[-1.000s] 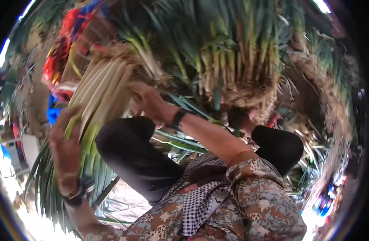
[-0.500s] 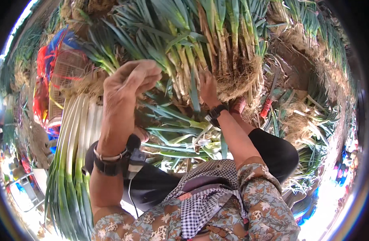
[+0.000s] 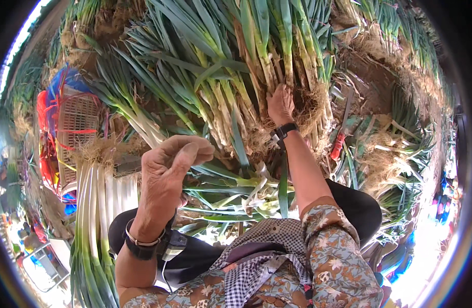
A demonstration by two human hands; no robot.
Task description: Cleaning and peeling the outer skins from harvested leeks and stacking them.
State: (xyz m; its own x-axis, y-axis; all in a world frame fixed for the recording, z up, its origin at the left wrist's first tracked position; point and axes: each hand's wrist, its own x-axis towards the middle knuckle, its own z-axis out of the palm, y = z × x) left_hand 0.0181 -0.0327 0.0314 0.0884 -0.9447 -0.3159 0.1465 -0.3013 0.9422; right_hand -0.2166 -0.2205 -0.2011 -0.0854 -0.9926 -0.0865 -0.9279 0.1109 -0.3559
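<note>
My right hand [image 3: 281,105] reaches into a heap of unpeeled scallions [image 3: 225,110] with soil-brown stalks and matted roots. Its fingers are closed round a stalk low down near the roots; the fingertips are partly hidden. Nearer to me, my left hand [image 3: 171,159] hovers with loosely bent fingers, thumb apart, and nothing visible in it. Below and left of it lies a bundle of clean white scallions [image 3: 100,200], green leaves toward me and roots away. Stripped leaves [image 3: 230,190] lie scattered between my legs.
A wicker basket [image 3: 79,120] with red and blue plastic stands at the left. On the right lies a blade with a red handle [image 3: 338,146], beside a pile of rooty scallions [image 3: 387,156]. More scallion bundles [image 3: 387,38] line the far right.
My right hand has moved farther away and right, deeper into the dirty stalks, and closed there. My left hand has come lower and nearer to me. The view has shifted slightly.
</note>
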